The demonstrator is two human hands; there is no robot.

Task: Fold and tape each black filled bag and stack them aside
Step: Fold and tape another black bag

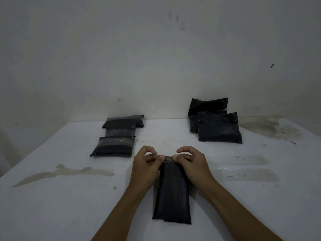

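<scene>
Both hands pinch the far end of the bag at lower centre of the frame.

Your left hand and right hand each hold a thumb-and-finger grip on the folded top edge of the black bag, which lies on the desk with its long axis running from you up the frame. Taped bags sit upper left, unfolded bags upper right; the left hand is nearer the taped ones.

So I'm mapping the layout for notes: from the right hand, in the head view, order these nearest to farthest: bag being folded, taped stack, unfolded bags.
1. Bag being folded, under the right hand, centre.
2. Unfolded bags, far right.
3. Taped stack, far left.
</scene>
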